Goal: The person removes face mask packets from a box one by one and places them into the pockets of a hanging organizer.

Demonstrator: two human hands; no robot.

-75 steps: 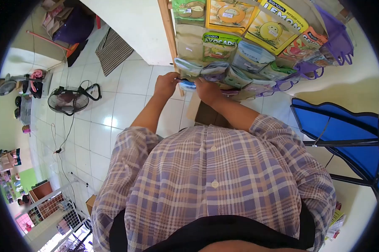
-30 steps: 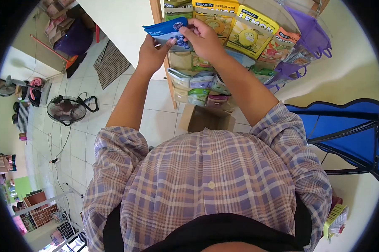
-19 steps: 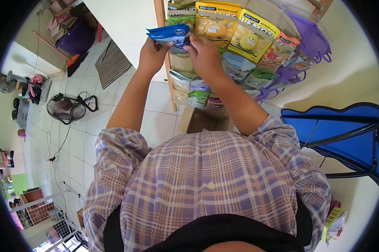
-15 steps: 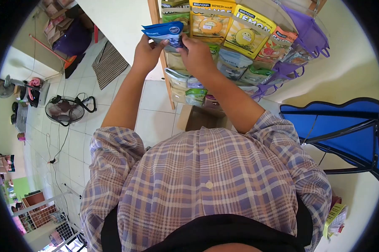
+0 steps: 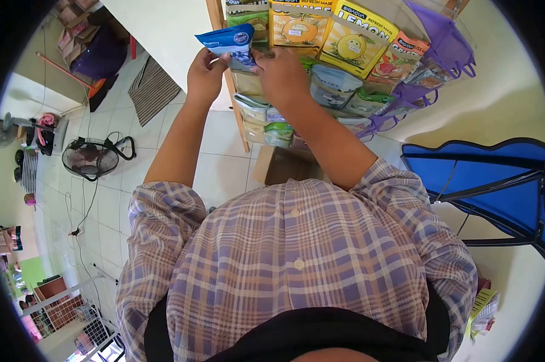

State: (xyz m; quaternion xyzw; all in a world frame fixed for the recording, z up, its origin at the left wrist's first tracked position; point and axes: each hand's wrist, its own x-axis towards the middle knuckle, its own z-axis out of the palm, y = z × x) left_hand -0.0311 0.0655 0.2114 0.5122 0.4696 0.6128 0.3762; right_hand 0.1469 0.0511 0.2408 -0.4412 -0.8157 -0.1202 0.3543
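A blue packet [image 5: 231, 43] with a berry picture is held up at the left side of a hanging pocket rack. My left hand [image 5: 207, 73] pinches its lower left edge between thumb and fingers. At its lower right edge, my right hand [image 5: 280, 73] has closed fingers on the same packet. Just right of the packet, an orange mask packet [image 5: 299, 29] and a yellow lemon packet [image 5: 354, 43] stand in the rack's clear pockets. Below my right hand are a green-white packet [image 5: 279, 133] and a pale blue packet [image 5: 331, 87].
Purple straps [image 5: 444, 45] edge the rack, beside its wooden frame [image 5: 242, 130]. An open cardboard box [image 5: 264, 166] is on the floor below. A black fan [image 5: 91, 158] stands at the left, a striped mat [image 5: 153, 90] near it. Folded blue panel [image 5: 487, 202] at right.
The blue packet has moved slightly left and up, turned so that more of its front shows. Both hands have shifted with it, and the view has moved slightly.
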